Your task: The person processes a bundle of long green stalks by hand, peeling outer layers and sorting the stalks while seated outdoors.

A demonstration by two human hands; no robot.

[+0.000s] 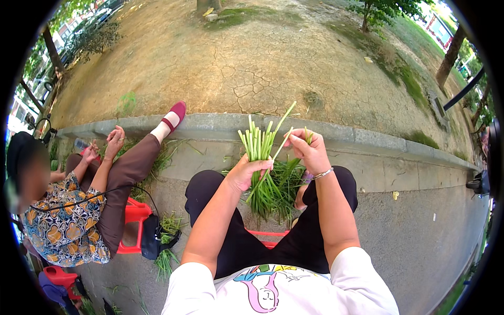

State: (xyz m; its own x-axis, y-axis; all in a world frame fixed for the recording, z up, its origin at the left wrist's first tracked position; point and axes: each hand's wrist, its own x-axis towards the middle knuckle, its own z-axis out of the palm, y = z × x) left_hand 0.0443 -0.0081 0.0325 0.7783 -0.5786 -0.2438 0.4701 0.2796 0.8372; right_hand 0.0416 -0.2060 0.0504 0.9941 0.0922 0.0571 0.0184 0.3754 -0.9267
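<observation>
A bundle of long green stalks (257,143) is gripped in my left hand (244,173), in front of my knees. Its pale cut ends point away from me, and thin grassy leaves hang below the fist. My right hand (312,153) is just to the right, its thumb and fingers pinched on a single slanting stalk (284,139). A short green piece also shows at those fingers; I cannot make out how it is held. Under both hands lies a heap of green leaves (286,181) on the ground, partly hidden by the bundle.
Beyond my hands runs a stone kerb (352,135) with cracked bare earth behind it. At left another person (68,220) sits on a red plastic stool (134,223), a black bag (151,236) beside it. Loose greens (167,257) lie on the pavement near them.
</observation>
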